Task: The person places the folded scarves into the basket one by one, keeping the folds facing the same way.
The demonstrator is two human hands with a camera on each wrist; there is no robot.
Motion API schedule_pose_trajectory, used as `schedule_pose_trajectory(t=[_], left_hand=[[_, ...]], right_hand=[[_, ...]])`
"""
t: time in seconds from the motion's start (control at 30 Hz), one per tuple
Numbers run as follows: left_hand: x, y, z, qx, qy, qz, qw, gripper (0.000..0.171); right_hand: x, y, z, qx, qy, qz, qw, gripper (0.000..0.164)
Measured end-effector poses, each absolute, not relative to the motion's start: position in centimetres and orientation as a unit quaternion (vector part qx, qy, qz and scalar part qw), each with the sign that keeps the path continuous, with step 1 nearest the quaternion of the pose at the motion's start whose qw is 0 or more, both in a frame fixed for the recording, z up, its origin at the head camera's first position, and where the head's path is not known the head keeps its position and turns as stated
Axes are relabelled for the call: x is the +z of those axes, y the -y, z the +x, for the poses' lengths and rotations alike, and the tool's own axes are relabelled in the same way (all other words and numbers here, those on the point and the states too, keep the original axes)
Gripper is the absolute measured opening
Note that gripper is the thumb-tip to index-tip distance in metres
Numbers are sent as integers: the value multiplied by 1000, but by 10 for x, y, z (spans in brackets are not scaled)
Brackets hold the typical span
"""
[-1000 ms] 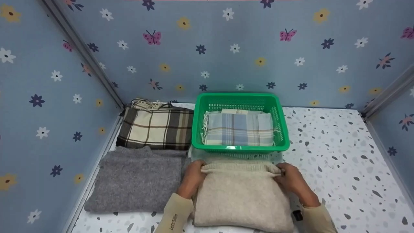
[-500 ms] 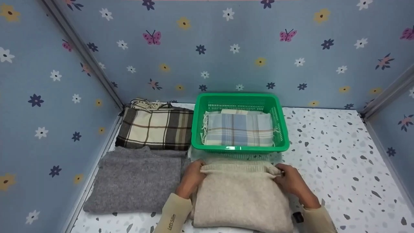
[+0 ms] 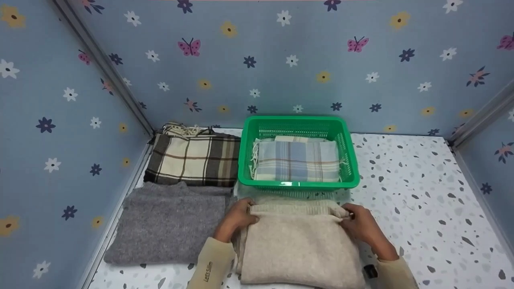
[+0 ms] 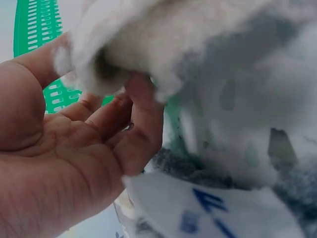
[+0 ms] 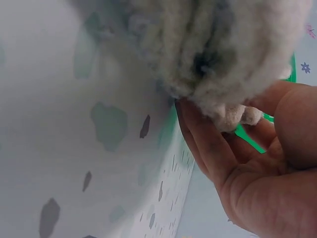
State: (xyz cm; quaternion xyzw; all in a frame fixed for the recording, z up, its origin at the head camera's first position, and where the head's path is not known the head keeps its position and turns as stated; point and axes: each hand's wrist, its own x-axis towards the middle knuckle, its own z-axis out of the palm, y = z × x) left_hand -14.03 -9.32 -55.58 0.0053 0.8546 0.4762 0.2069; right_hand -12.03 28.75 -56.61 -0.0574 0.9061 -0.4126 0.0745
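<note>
Beige folded knit (image 3: 301, 249) lies on the speckled surface (image 3: 421, 200), just on the near side of the green basket (image 3: 298, 184); left hand (image 3: 239, 214) pinches its basket-side edge at the left corner, thumb on top and fingers under, right hand (image 3: 361, 222) pinches the same edge at the right corner. Blue-and-cream plaid cloth (image 3: 297, 160) sits folded inside the basket, fringe at its left end. Dark-and-cream plaid cloth (image 3: 192, 156) is just left of the basket, grey folded cloth (image 3: 172, 224) to its near left, beside the knit.
</note>
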Motion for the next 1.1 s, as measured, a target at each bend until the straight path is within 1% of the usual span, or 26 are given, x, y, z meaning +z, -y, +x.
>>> schedule_pose_trajectory(t=[0.3,0.4,0.63,0.83,0.97,1.1], left_hand=[[-554,92,-137,489,-853,9,182,34],[-553,91,-137,484,-855,10,183,34],[-553,92,-136,477,-859,11,189,36],[-552,95,-130,496,-849,22,178,35],[-548,97,-126,497,-853,36,154,33],[-543,98,-123,494,-858,50,134,28]], right_hand=[[-566,-289,-119,-419,-904,-47,72,15],[-566,-289,-119,-419,-904,-52,67,17],[-565,-289,-119,-427,-897,-83,76,19],[-563,-291,-117,-431,-894,-114,46,23],[-559,-292,-114,-442,-890,-110,29,26],[-554,-293,-113,-448,-886,-119,14,26]])
